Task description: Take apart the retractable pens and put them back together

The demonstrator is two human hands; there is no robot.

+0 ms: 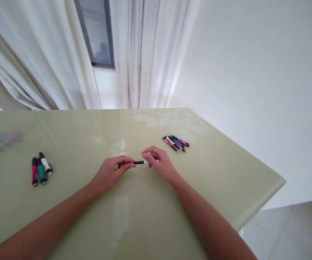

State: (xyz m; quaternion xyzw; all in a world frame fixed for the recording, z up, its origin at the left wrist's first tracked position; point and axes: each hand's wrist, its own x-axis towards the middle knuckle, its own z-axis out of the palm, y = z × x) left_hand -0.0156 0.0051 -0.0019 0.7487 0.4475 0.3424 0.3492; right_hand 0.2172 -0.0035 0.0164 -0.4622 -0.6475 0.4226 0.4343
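A slim pen [139, 162] with a black section and a white barrel lies level between my two hands, just above the table. My left hand [112, 171] pinches its black end between thumb and fingertips. Around the white part, the fingers of my right hand [158, 162] are closed, hiding much of the barrel. Beyond my right hand rests a small pile of slim pens [176, 143] in pink, white, blue, purple and teal with black parts.
Three thicker marker-like pens, pink [34, 172], teal [41, 171] and white [45, 163], lie at the left on the glossy pale green table [90, 224]. A blurred item [1, 142] is at the far left. Curtains [156, 54] hang behind the table; its right corner [284, 180] juts out.
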